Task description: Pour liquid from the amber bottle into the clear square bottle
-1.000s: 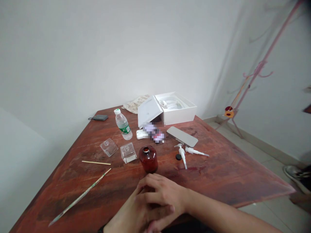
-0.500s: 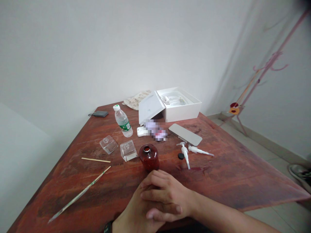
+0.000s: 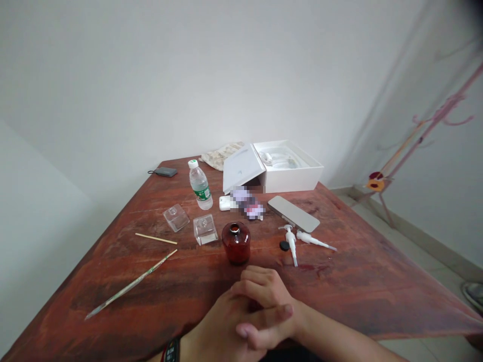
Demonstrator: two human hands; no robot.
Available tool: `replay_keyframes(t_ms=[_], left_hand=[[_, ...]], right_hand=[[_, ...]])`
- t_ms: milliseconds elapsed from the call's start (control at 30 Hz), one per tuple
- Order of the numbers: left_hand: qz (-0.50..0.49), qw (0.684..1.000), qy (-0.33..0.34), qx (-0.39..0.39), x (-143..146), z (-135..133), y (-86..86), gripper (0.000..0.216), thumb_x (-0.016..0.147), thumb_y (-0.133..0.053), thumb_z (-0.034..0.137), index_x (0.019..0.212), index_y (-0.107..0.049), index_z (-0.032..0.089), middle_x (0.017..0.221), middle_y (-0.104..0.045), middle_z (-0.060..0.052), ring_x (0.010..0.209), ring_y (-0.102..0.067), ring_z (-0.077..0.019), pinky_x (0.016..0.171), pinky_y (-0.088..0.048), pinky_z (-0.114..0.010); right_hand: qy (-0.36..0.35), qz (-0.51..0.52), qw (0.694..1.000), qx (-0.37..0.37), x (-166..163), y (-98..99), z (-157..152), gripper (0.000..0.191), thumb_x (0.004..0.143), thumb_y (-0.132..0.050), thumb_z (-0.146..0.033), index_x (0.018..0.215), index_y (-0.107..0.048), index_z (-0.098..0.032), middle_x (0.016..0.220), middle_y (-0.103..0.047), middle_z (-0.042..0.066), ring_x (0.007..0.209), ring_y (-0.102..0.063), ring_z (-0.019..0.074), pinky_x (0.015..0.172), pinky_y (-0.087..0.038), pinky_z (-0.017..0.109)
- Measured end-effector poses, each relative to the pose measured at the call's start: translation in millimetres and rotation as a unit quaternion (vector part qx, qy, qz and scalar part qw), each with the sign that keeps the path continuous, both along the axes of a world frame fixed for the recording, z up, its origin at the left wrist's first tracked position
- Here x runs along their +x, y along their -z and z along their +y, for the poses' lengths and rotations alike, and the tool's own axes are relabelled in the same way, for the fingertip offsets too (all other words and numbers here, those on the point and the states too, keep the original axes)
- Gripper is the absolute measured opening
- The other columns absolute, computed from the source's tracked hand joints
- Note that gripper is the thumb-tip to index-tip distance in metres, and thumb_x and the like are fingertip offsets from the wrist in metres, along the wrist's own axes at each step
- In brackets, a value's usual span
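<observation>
My left hand point(image 3: 226, 324), with a dark band at its wrist, and my right hand point(image 3: 269, 289) are clasped at the table's near edge. Their fingers are interlaced and closed, and no object shows between them; the palms are hidden. Just beyond them a dark red-brown glass bottle point(image 3: 236, 246) stands upright with its neck uncapped. To its left are two clear square containers, one point(image 3: 206, 230) beside the bottle and another point(image 3: 176, 218) farther left. Two white pump heads point(image 3: 291, 244) and a small black cap point(image 3: 284, 246) lie to the right.
A water bottle point(image 3: 201, 188) with a green label stands farther back. Behind are a white box point(image 3: 292, 180) with its lid tilted, a cloth point(image 3: 219, 157) and a grey slab-like case point(image 3: 294, 213). A bare stick point(image 3: 155, 238) and wrapped chopsticks point(image 3: 130, 286) lie left. A pink rack point(image 3: 433, 118) stands right.
The view has shifted slightly, so the table's things sit a little farther right in the picture. My clasped hands are a bit farther from the red-brown bottle and still locked together.
</observation>
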State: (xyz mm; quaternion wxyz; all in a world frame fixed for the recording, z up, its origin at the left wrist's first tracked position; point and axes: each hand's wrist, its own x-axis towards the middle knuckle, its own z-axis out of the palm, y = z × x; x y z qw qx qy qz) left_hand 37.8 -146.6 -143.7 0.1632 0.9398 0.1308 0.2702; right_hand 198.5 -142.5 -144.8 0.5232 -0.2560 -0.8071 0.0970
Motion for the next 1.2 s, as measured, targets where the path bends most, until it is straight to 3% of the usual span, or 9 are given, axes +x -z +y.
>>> replay_keyframes(t_ms=[133,267,400,533,767,833,967,1067,1200], left_hand=[[0.019,1.000,0.022,-0.005,7.7,2.1,-3.9,0.114,0.082,-0.076,0.013,0.170,-0.009,0.039,0.159,-0.055,-0.005,0.122,-0.068,-0.0253,0.102,-0.062,-0.039],[0.008,0.999,0.020,-0.028,9.9,1.2,-6.6,0.114,0.082,-0.073,0.012,0.169,-0.005,0.044,0.150,-0.062,-0.002,0.122,-0.068,-0.0236,0.102,-0.062,-0.037],[0.006,0.998,0.011,-0.060,9.8,-2.7,-5.7,0.104,0.086,-0.072,0.017,0.167,-0.014,0.045,0.143,-0.064,-0.003,0.121,-0.070,-0.0235,0.099,-0.064,-0.034],[0.018,0.998,-0.006,-0.068,9.0,-4.7,0.4,0.098,0.089,-0.073,0.022,0.166,-0.018,0.045,0.141,-0.066,-0.003,0.119,-0.072,-0.0234,0.098,-0.064,-0.033],[0.068,0.995,0.030,-0.073,1.7,-3.0,4.6,0.115,0.089,-0.084,0.032,0.170,-0.005,0.045,0.157,-0.056,-0.007,0.130,-0.068,-0.0257,0.103,-0.062,-0.034],[0.061,0.996,0.040,-0.060,-0.7,-1.3,2.7,0.117,0.089,-0.084,0.027,0.170,-0.002,0.045,0.158,-0.057,-0.006,0.131,-0.067,-0.0258,0.107,-0.060,-0.037],[0.040,0.998,0.021,-0.039,-2.7,2.5,-2.3,0.103,0.086,-0.077,0.018,0.169,-0.020,0.043,0.146,-0.066,-0.002,0.122,-0.070,-0.0240,0.105,-0.061,-0.036],[0.043,0.999,-0.026,-0.017,-0.2,2.0,-2.3,0.086,0.088,-0.065,0.012,0.163,-0.038,0.043,0.137,-0.070,0.001,0.113,-0.073,-0.0231,0.099,-0.062,-0.035],[0.111,0.989,-0.066,0.070,5.6,-4.0,1.8,0.086,0.083,-0.045,-0.002,0.159,-0.048,0.038,0.129,-0.076,0.002,0.109,-0.076,-0.0270,0.093,-0.064,-0.041]], right_hand=[[-0.002,0.038,0.998,-0.045,2.3,1.3,-2.9,0.050,0.093,-0.049,-0.074,0.086,-0.063,-0.026,0.057,-0.058,0.000,0.047,-0.055,0.0183,0.047,-0.045,0.034],[-0.009,0.044,0.997,-0.058,6.4,4.5,-2.9,0.048,0.090,-0.054,-0.076,0.088,-0.063,-0.029,0.056,-0.057,0.000,0.046,-0.055,0.0194,0.045,-0.047,0.036],[-0.012,0.026,0.996,-0.085,10.8,7.0,-3.3,0.047,0.084,-0.066,-0.077,0.089,-0.066,-0.031,0.056,-0.058,0.000,0.046,-0.056,0.0202,0.045,-0.049,0.038],[-0.022,0.024,0.996,-0.082,13.2,7.0,-3.3,0.050,0.080,-0.071,-0.079,0.090,-0.067,-0.030,0.057,-0.059,-0.002,0.045,-0.056,0.0189,0.048,-0.050,0.036],[-0.030,0.043,0.998,-0.016,7.5,7.0,1.0,0.060,0.082,-0.063,-0.085,0.081,-0.061,-0.025,0.054,-0.053,-0.005,0.043,-0.049,0.0134,0.043,-0.037,0.030],[-0.036,0.033,0.999,-0.005,5.5,6.0,2.0,0.060,0.086,-0.058,-0.084,0.083,-0.063,-0.024,0.056,-0.054,-0.004,0.046,-0.049,0.0135,0.044,-0.037,0.030],[-0.049,0.038,0.998,-0.011,4.9,-2.9,1.9,0.053,0.096,-0.053,-0.072,0.095,-0.069,-0.021,0.067,-0.061,0.000,0.056,-0.055,0.0161,0.052,-0.044,0.031],[-0.075,0.043,0.995,-0.056,6.0,-11.9,0.8,0.051,0.096,-0.059,-0.069,0.109,-0.071,-0.021,0.086,-0.067,0.005,0.074,-0.065,0.0194,0.064,-0.055,0.033],[-0.100,0.001,0.989,-0.105,6.4,-18.8,-2.4,0.044,0.096,-0.063,-0.058,0.120,-0.071,-0.022,0.103,-0.068,0.010,0.092,-0.069,0.0264,0.079,-0.062,0.043]])
